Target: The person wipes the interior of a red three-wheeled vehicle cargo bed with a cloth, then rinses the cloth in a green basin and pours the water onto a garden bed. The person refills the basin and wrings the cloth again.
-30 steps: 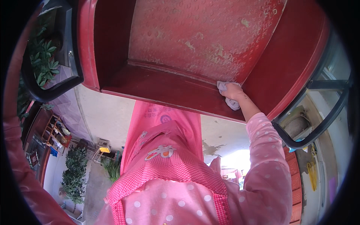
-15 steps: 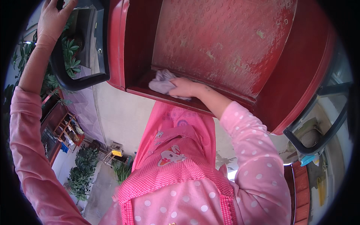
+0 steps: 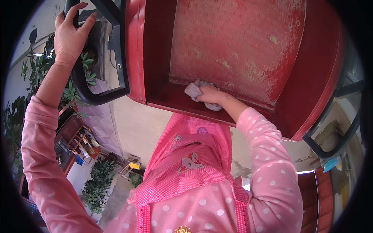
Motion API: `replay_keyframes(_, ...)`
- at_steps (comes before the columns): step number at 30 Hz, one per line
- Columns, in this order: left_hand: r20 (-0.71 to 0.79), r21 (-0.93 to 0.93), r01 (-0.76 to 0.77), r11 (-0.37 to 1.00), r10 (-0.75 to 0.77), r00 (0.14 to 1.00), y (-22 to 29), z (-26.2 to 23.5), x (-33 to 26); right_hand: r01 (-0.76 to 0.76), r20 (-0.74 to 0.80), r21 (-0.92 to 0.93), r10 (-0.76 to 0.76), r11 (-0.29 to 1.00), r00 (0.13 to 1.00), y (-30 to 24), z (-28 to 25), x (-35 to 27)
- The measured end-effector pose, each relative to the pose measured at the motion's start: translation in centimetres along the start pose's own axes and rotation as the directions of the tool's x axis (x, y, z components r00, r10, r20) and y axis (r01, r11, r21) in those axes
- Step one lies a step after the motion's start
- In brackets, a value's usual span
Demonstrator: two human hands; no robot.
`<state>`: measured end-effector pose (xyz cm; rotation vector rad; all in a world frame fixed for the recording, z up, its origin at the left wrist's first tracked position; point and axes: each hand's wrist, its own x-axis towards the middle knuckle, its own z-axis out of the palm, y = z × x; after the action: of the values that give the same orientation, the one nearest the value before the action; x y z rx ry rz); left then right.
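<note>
My right hand (image 3: 211, 96) is closed on a crumpled grey-lilac cloth (image 3: 193, 90). It presses the cloth against the narrow front ledge of a red cargo box (image 3: 163, 95), beside the worn, patterned red floor panel (image 3: 233, 50). At the upper left, my left hand (image 3: 70, 42) lies over a thick black tubular bar (image 3: 79, 83), its fingers spread apart. How firmly its palm bears on the bar cannot be made out.
Another black tubular bar (image 3: 338, 145) juts out at the right of the box. Leafy plants (image 3: 97, 186) and a small wooden rack (image 3: 83, 141) stand to the left. A turquoise object (image 3: 330, 164) hangs at the far right.
My right hand has slid the cloth slightly rightward along the ledge. The whole view has shifted, so the box and the left bar sit further right and lower. My left hand's fingers now show fully.
</note>
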<state>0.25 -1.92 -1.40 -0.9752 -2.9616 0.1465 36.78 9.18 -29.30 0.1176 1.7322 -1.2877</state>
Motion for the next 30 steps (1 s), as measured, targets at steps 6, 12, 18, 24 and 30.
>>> replay_keyframes(6,-0.01,-0.025,-0.009,1.0,0.009,1.0,0.3,-0.2,-0.3,0.07,0.102,-0.16,-0.054,0.985,0.993,-9.8,1.6,9.1)
replay_keyframes(12,0.019,-0.011,0.02,1.0,-0.02,1.0,0.5,-0.6,-0.3,-0.002,-0.037,-0.047,0.001,0.999,0.999,-1.0,1.8,4.7)
replay_keyframes(18,-0.003,-0.009,-0.001,1.0,0.001,1.0,0.8,-0.5,-0.4,-0.183,-0.123,-0.097,0.17,0.978,0.978,6.1,-1.8,-2.4)
replay_keyframes(24,-0.005,-0.057,0.019,0.998,-0.02,1.0,1.4,-1.0,-0.8,0.301,-0.293,0.687,-0.127,0.661,0.948,1.8,-13.4,-4.6)
replay_keyframes(30,-0.013,-0.125,-0.01,0.992,0.009,1.0,2.1,-1.2,-0.5,0.077,-0.723,0.238,0.124,0.968,0.679,-0.4,-29.1,2.5)
